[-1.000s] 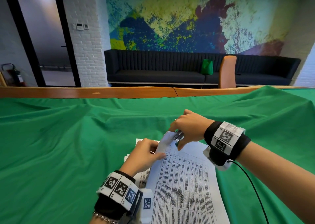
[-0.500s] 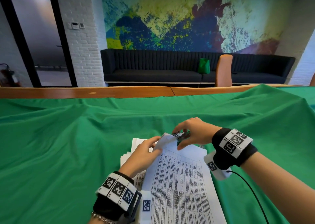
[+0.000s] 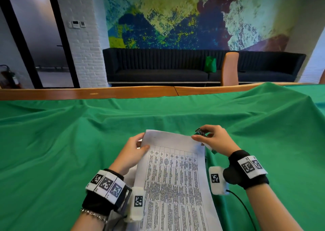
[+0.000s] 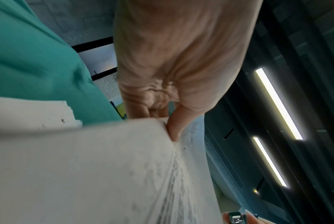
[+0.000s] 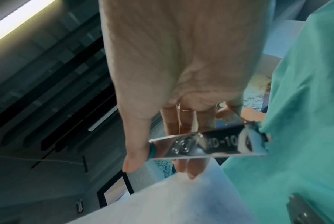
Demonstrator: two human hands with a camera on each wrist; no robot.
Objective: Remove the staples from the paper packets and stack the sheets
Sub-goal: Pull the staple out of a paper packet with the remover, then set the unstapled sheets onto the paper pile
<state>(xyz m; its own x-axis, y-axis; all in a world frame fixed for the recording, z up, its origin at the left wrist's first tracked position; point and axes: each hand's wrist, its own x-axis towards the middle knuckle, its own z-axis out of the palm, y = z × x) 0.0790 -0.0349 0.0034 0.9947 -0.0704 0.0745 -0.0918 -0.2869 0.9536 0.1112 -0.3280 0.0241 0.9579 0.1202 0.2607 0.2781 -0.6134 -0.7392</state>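
A printed sheet (image 3: pixel 173 178) with a table of text is held up over the green cloth (image 3: pixel 52 151). My left hand (image 3: pixel 142 143) pinches its top left corner, thumb on top, as the left wrist view shows with the thumb (image 4: pixel 173 130) pressed on the paper (image 4: pixel 85 166). My right hand (image 3: pixel 200 136) grips a small teal and metal stapler (image 3: pixel 199 133), marked HD-10 (image 5: pixel 208 146), and its thumb touches the sheet's top right corner. More white sheets (image 3: pixel 130 175) lie under the held one, beside my left wrist.
The green cloth covers the whole table, with folds rising at the right (image 3: pixel 263 99). A wooden edge (image 3: pixel 88 93) runs along the far side. Beyond it stand a dark sofa (image 3: pixel 158 67) and an orange chair back (image 3: pixel 229 69).
My right hand with the stapler has drawn away from the sheet's left corner to its right corner. The curled corner has flattened and the sheet now spans both hands.
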